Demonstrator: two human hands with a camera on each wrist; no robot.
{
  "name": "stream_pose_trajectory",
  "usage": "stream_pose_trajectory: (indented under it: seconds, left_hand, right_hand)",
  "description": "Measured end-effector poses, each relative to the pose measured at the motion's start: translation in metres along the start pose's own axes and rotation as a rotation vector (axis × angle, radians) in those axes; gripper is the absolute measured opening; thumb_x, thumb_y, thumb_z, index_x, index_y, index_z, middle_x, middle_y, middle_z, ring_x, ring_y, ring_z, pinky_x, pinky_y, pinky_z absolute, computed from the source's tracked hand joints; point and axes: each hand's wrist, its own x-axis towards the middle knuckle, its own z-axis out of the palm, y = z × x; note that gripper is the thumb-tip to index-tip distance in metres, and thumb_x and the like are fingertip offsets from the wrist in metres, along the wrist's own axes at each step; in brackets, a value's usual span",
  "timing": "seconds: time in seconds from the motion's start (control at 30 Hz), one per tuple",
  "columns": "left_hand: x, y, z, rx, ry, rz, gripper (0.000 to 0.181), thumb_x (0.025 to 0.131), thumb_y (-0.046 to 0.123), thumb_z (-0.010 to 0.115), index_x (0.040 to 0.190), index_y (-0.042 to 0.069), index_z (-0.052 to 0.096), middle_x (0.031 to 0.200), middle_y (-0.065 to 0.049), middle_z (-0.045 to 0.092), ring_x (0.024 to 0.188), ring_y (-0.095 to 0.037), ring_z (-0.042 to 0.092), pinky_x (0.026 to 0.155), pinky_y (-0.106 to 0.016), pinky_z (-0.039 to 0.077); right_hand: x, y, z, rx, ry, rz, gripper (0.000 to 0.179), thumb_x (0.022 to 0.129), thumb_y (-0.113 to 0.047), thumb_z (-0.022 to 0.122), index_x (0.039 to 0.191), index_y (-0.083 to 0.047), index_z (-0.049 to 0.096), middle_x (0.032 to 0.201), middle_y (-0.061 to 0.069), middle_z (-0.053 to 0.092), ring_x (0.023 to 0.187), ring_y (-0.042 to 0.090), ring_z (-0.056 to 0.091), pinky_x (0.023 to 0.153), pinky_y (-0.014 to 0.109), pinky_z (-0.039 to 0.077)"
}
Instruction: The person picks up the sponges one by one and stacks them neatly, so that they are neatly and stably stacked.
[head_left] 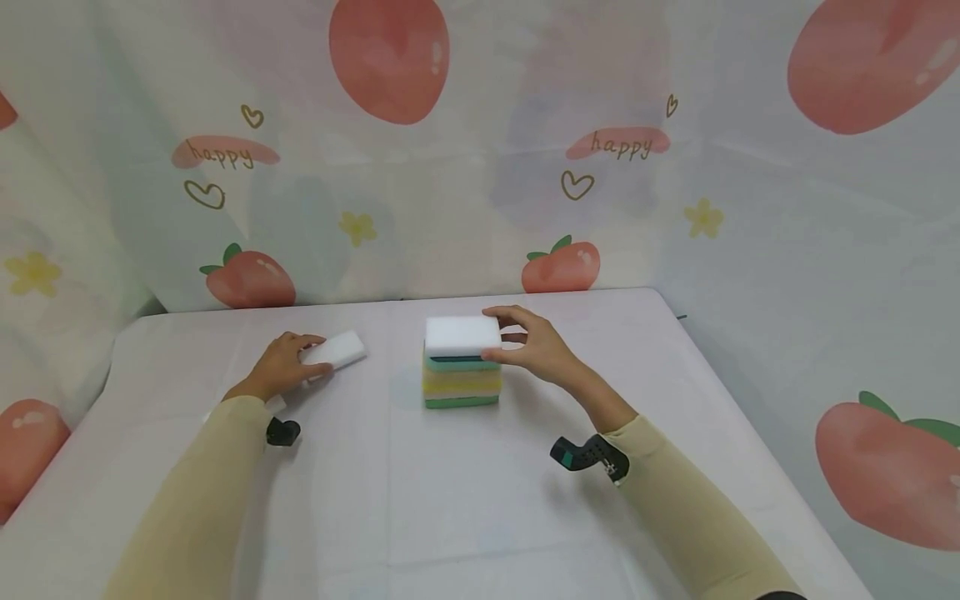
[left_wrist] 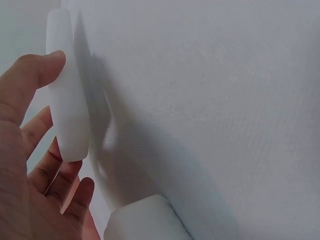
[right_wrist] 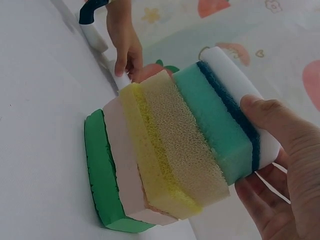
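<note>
Several sponges stand stacked in the head view: green [right_wrist: 102, 170] at the bottom, then pale pink [right_wrist: 125, 160], yellow [right_wrist: 155, 165], beige [right_wrist: 175, 125], teal with a dark blue scouring layer [right_wrist: 215, 120], and a white sponge [head_left: 461, 335] on top. My right hand [head_left: 546, 348] grips the top white sponge at its right end, thumb on the near side and fingers on the far side. On the left, my left hand [head_left: 281, 367] holds another white sponge [head_left: 342, 350] between thumb and fingers, tilted close to the tabletop.
One more white block [left_wrist: 147, 222] lies on the table by my left wrist, mostly hidden by the arm in the head view. White cloth covers the table [head_left: 450, 500]. A fruit-printed curtain [head_left: 465, 192] hangs behind and at both sides.
</note>
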Motion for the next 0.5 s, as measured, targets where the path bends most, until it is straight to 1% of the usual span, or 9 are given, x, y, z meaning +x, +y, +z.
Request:
stream_pose_trajectory:
  seconds: [0.23, 0.37, 0.5]
  left_hand:
    - [0.0010, 0.0040, -0.0025, -0.010, 0.008, 0.012, 0.068, 0.089, 0.044, 0.068, 0.143, 0.006, 0.048, 0.136, -0.026, 0.043, 0.122, -0.042, 0.041, 0.103, -0.061, 0.039]
    - [0.0029, 0.0055, -0.0031, -0.011, 0.023, 0.035, 0.067, 0.089, 0.045, 0.067, 0.141, 0.006, 0.049, 0.134, -0.026, 0.044, 0.121, -0.041, 0.041, 0.102, -0.061, 0.039]
    - [0.0030, 0.0098, -0.0041, -0.021, 0.030, 0.046, 0.066, 0.090, 0.046, 0.066, 0.141, 0.007, 0.050, 0.134, -0.025, 0.044, 0.122, -0.041, 0.041, 0.102, -0.062, 0.039]
  right_hand:
    - [0.0009, -0.0002, 0.0004, -0.004, -0.004, 0.002, 0.064, 0.080, -0.016, 0.083, 0.137, -0.009, 0.054, 0.131, 0.009, 0.056, 0.116, 0.028, 0.053, 0.104, 0.038, 0.047]
    - [0.0006, -0.0007, 0.0004, -0.012, -0.001, 0.005, 0.064, 0.080, -0.016, 0.083, 0.137, -0.009, 0.054, 0.131, 0.008, 0.056, 0.116, 0.026, 0.053, 0.104, 0.037, 0.048]
    - [0.0000, -0.0010, 0.0005, -0.015, -0.001, 0.005, 0.063, 0.080, -0.017, 0.083, 0.137, -0.009, 0.055, 0.131, 0.007, 0.056, 0.115, 0.024, 0.054, 0.103, 0.035, 0.048]
